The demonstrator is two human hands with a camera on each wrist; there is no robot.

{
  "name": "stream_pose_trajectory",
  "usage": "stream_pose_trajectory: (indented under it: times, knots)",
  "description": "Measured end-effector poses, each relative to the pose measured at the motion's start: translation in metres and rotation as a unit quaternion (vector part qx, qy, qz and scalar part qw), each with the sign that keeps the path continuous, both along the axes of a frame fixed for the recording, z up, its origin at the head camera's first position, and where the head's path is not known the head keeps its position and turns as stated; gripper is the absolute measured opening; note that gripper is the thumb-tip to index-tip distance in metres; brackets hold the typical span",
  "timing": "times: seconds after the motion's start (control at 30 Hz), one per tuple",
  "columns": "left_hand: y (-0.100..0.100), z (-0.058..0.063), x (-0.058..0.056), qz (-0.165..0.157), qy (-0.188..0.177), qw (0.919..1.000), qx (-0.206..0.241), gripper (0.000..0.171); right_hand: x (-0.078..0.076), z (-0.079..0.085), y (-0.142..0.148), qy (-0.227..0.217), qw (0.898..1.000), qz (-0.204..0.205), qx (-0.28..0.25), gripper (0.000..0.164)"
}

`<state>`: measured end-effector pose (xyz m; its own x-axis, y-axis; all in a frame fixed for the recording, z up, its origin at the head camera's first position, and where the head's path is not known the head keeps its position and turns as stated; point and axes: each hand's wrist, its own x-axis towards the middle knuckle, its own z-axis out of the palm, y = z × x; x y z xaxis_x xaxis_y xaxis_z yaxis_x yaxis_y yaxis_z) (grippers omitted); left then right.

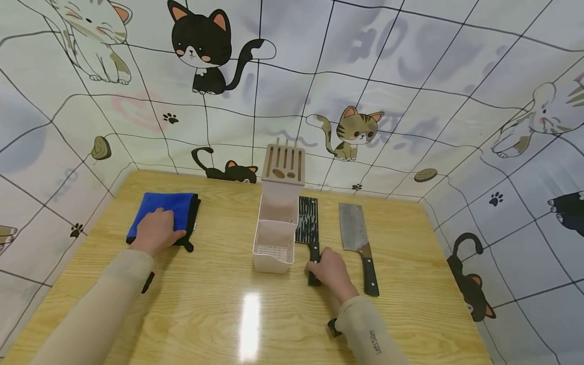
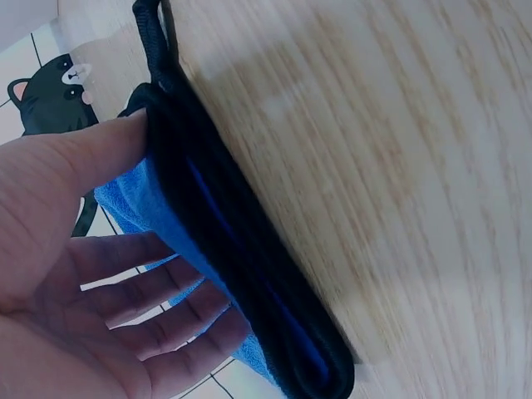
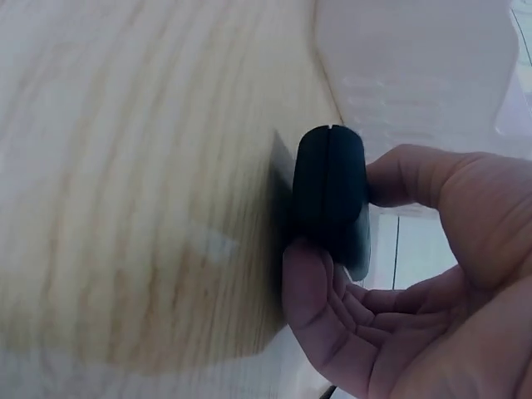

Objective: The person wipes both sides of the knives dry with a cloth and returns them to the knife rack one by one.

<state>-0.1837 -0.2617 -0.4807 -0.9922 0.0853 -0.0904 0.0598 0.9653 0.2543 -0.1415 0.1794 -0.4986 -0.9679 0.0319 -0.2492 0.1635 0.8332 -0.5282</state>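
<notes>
My left hand [image 1: 156,231] rests on a folded blue towel [image 1: 180,205] with black edging and a loop, at the left of the table. In the left wrist view, its thumb touches the towel's black edge [image 2: 241,258] while the fingers lie fairly straight along the blue side. Right of centre, my right hand [image 1: 333,272] grips the black handle [image 3: 328,183] of a kitchen knife between thumb and fingers. Its broad black-and-white patterned blade [image 1: 307,218] lies beside a pale plastic knife holder [image 1: 274,263]. A grey-bladed cleaver [image 1: 353,228] lies right of that hand.
The holder's slotted top [image 1: 285,165] faces the back, its open compartments nearer me. A wooden table [image 1: 205,304] carries everything. Cat-patterned cloth [image 1: 292,81] hangs behind it and at both sides.
</notes>
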Motion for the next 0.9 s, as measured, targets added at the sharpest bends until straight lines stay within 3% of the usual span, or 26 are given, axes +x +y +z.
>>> stream_pose_trajectory:
  times: [0.1,0.2,0.37,0.57,0.7,0.9]
  knots:
    - [0.001,-0.001,-0.002,-0.004,0.004,1.0,-0.004,0.05,-0.003,0.0,0.005,-0.011,0.999,-0.009,-0.036,0.028]
    - [0.003,0.0,-0.001,-0.006,0.008,0.9999,-0.007,0.049,-0.006,-0.001,0.011,-0.034,0.993,-0.033,-0.107,0.025]
    - [0.006,-0.001,0.0,-0.009,0.015,0.9998,-0.013,0.046,-0.006,-0.001,0.02,-0.083,0.967,-0.052,-0.234,0.018]
    - [0.011,-0.005,0.002,-0.013,0.029,0.9994,-0.012,0.039,-0.003,-0.001,0.027,-0.102,0.946,-0.05,-0.302,0.035]
    - [0.011,-0.005,0.002,-0.012,0.034,0.9993,-0.01,0.035,-0.003,-0.002,0.029,-0.102,0.93,-0.05,-0.349,0.033]
    - [0.011,0.0,0.005,-0.01,0.036,0.9993,-0.008,0.033,-0.004,-0.003,0.031,-0.098,0.907,-0.006,-0.41,0.033]
